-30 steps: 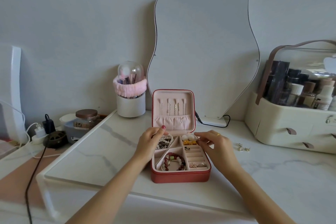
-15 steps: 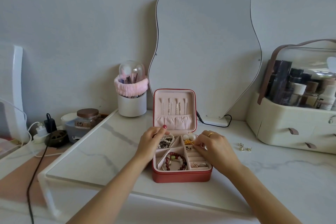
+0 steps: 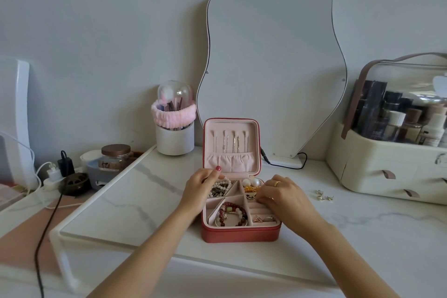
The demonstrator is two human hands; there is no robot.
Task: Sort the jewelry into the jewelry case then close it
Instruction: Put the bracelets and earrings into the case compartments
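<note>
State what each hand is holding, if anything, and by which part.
The left hand rests on the jewelry case at its left rim. The right hand has fingertips down in the ring rolls; any hold is hidden.

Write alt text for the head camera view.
A person's left hand and right hand reach into an open red jewelry case on a white marble table, its compartments holding bracelets, pearls and rings. A few small earrings lie loose to its right, before a wavy mirror.

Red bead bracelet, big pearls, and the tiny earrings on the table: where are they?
Red bead bracelet (image 3: 232, 215): head view, its beads.
Big pearls (image 3: 256, 182): head view, right pearl.
Tiny earrings (image 3: 323, 195): head view, cluster's middle.
</note>
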